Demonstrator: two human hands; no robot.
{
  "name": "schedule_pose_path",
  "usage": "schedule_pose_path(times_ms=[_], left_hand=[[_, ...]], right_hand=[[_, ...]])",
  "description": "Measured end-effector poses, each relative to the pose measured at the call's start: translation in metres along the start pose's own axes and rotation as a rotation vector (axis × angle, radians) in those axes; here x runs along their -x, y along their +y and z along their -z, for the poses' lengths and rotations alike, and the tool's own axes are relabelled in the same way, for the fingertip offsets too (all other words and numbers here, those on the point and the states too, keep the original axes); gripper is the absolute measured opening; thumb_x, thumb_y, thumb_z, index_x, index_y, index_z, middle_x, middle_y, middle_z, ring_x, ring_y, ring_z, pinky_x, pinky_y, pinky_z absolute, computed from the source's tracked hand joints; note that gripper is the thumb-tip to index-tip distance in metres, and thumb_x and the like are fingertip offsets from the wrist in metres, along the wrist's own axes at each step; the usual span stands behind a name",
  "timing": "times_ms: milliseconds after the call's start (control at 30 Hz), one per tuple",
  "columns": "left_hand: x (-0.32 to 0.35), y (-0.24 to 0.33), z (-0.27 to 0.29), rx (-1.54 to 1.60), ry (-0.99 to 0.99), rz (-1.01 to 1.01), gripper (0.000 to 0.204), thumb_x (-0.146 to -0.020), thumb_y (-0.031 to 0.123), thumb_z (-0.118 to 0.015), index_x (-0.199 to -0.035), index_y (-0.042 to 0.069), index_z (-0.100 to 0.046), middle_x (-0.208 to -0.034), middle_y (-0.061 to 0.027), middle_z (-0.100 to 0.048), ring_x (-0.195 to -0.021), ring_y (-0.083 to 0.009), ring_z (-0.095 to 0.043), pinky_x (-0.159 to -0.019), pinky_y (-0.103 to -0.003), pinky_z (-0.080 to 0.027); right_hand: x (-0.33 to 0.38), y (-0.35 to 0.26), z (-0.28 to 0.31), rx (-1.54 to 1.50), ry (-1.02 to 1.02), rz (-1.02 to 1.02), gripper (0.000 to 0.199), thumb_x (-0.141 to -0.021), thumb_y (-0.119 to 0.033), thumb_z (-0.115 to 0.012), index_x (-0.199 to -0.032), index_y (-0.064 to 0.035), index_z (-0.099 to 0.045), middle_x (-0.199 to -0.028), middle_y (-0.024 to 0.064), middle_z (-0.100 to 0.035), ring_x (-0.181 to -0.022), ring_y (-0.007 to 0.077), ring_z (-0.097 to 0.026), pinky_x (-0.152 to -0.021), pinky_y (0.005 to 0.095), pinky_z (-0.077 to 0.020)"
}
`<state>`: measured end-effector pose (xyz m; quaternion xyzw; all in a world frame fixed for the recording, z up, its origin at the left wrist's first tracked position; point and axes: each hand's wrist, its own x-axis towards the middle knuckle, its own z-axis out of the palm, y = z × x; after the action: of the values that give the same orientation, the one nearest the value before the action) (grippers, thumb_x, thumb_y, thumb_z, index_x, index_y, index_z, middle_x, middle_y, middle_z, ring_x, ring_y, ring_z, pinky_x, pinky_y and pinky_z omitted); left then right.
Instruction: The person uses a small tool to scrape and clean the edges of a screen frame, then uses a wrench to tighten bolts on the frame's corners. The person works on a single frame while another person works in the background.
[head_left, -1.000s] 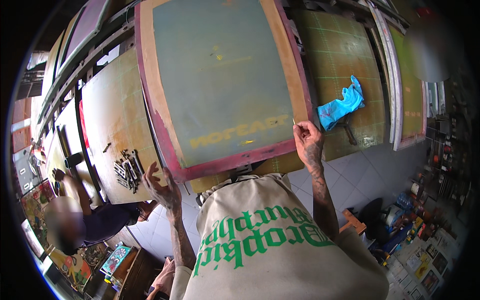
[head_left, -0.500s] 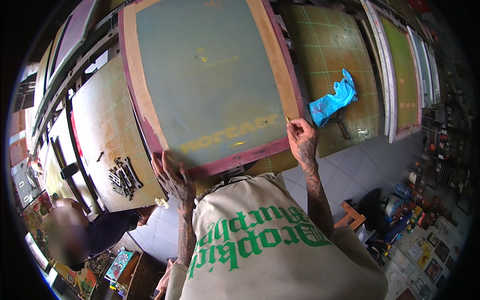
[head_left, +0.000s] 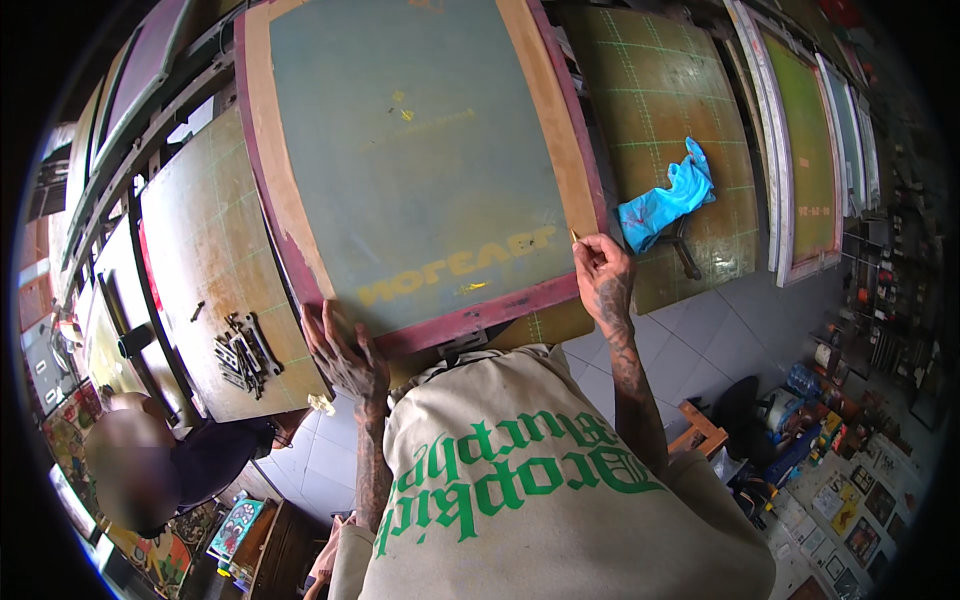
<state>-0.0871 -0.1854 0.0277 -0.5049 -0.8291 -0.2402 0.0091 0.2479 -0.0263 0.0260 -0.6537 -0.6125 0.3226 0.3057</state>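
Note:
A large screen-printing frame (head_left: pixel 480 323), dark red with tan tape along its inner sides, lies in front of me. Its grey-green mesh (head_left: pixel 420 190) bears faint yellowish lettering near my side and small bright yellow spots. My left hand (head_left: pixel 345 352) rests on the frame's near left corner, fingers apart and thumb spread along the edge. At the near right side, my right hand (head_left: pixel 606 275) pinches a thin, gold-coloured pointed tool (head_left: pixel 574 236) between thumb and fingertips. The tip points at the tape and mesh border. Most of that tool is hidden by the fingers.
A crumpled blue glove (head_left: pixel 668 200) lies on the board to the right. Several wrenches and dark bolts (head_left: pixel 246 355) are piled on the left board (head_left: pixel 200 260). More screens (head_left: pixel 800 150) stand at far right. A person (head_left: pixel 205 470) is at lower left.
The person at the lower left has shifted slightly. Both my hands keep nearly the same place on the frame.

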Motion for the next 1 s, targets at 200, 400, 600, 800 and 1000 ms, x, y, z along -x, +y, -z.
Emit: schedule_pose_path(times_ms=[200, 400, 600, 800, 1000], left_hand=[[0.000, 0.001, -0.001, -0.021, 0.010, 0.006, 0.051, -0.103, 0.030, -0.051, -0.150, 0.009, -0.049, -0.160, -0.0224, -0.036, -0.145, -0.0410, -0.037, -0.119, -0.051, -0.031], [0.000, -0.002, -0.001, -0.001, -0.026, 0.004, 0.055, -0.104, 0.034, -0.049, -0.153, 0.009, -0.044, -0.161, -0.0239, -0.032, -0.147, -0.0427, -0.034, -0.119, -0.053, -0.029], [0.001, -0.001, 0.002, -0.016, -0.031, 0.026, 0.055, -0.104, 0.034, -0.050, -0.152, 0.010, -0.045, -0.161, -0.0236, -0.032, -0.147, -0.0427, -0.034, -0.119, -0.052, -0.029], [0.000, 0.000, 0.001, -0.024, -0.044, 0.030, 0.055, -0.104, 0.036, -0.049, -0.152, 0.009, -0.045, -0.161, -0.0236, -0.033, -0.146, -0.0428, -0.035, -0.118, -0.053, -0.030], [0.000, 0.000, 0.003, -0.033, -0.036, 0.012, 0.053, -0.104, 0.035, -0.049, -0.151, 0.009, -0.046, -0.160, -0.0231, -0.034, -0.145, -0.0429, -0.036, -0.118, -0.052, -0.031]], right_hand=[[0.001, -0.006, -0.003, -0.009, 0.025, -0.020, 0.011, -0.094, -0.009, -0.072, -0.093, 0.0001, -0.066, -0.076, 0.0070, -0.064, -0.061, 0.0152, -0.053, -0.058, 0.0325, -0.0450], [0.000, -0.005, -0.008, 0.022, 0.055, 0.013, 0.008, -0.095, -0.005, -0.070, -0.092, 0.0001, -0.064, -0.072, 0.0013, -0.060, -0.061, 0.0076, -0.049, -0.057, 0.0274, -0.0430], [0.001, -0.012, -0.015, 0.027, 0.104, 0.043, 0.008, -0.095, -0.006, -0.069, -0.092, -0.0009, -0.063, -0.073, 0.0041, -0.061, -0.061, 0.0115, -0.051, -0.057, 0.0297, -0.0433], [0.000, -0.013, -0.019, 0.036, 0.121, 0.018, 0.010, -0.096, -0.006, -0.069, -0.092, -0.0010, -0.062, -0.073, 0.0034, -0.061, -0.062, 0.0102, -0.051, -0.057, 0.0291, -0.0440], [0.002, 0.005, -0.031, 0.081, 0.209, 0.123, 0.011, -0.097, -0.009, -0.070, -0.097, -0.0014, -0.062, -0.077, 0.0048, -0.062, -0.064, 0.0117, -0.054, -0.060, 0.0295, -0.0464]])
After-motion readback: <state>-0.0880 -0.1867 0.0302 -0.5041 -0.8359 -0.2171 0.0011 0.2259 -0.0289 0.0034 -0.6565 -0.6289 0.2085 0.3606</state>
